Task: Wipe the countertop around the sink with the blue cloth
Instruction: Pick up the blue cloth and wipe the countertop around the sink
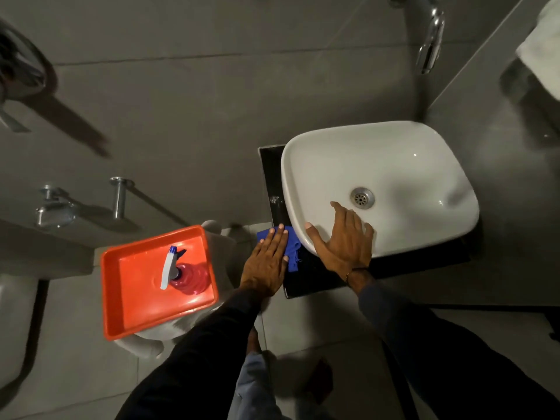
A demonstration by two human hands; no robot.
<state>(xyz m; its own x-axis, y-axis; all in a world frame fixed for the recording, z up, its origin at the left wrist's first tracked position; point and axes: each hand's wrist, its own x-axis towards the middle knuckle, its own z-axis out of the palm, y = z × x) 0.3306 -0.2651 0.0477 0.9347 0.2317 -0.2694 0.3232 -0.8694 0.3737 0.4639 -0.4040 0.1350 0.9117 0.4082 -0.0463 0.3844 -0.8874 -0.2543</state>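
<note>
A white basin (394, 165) sits on a narrow black countertop (306, 283) against a grey tiled wall. The blue cloth (292, 250) lies on the countertop's front left corner, beside the basin. My left hand (268, 262) presses flat on the cloth, fingers straight and together. My right hand (345, 241) rests spread over the basin's front left rim, fingers reaching toward the drain (362, 197). It holds nothing.
An orange tray (127, 301) left of the counter rests on a white fixture and holds a red spray bottle (185, 275) with a white trigger. A chrome tap (430, 40) juts from the wall above the basin. Chrome wall fittings (56, 207) are at far left.
</note>
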